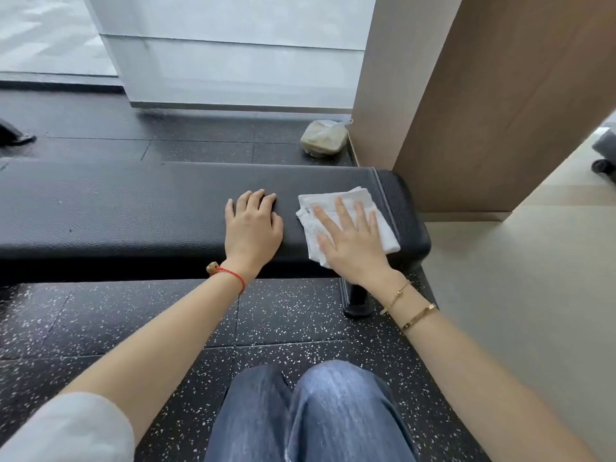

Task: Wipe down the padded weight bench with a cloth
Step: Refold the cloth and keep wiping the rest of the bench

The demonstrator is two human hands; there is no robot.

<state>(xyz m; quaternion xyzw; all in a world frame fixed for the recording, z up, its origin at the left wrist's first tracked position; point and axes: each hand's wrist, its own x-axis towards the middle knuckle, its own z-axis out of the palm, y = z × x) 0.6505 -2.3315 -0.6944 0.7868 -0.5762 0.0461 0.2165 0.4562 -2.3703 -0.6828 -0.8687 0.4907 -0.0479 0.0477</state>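
Right hand (350,241), fingers flat, presses a folded white cloth (346,225) at the right end of the black padded bench (133,208); left hand (253,225) rests flat, grasping nothing. Loose folds may bunch, probably leaving streaks.

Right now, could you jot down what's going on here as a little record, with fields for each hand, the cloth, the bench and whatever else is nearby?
left hand: left hand rests flat on the bench, fingers relaxed, holding nothing
right hand: right hand presses the cloth with straight, spread fingers
cloth: white cloth, folded, lying near the bench's right end
bench: black padded bench, running left to right
floor: dark speckled floor
nearby: bagged bundle on the floor behind the bench
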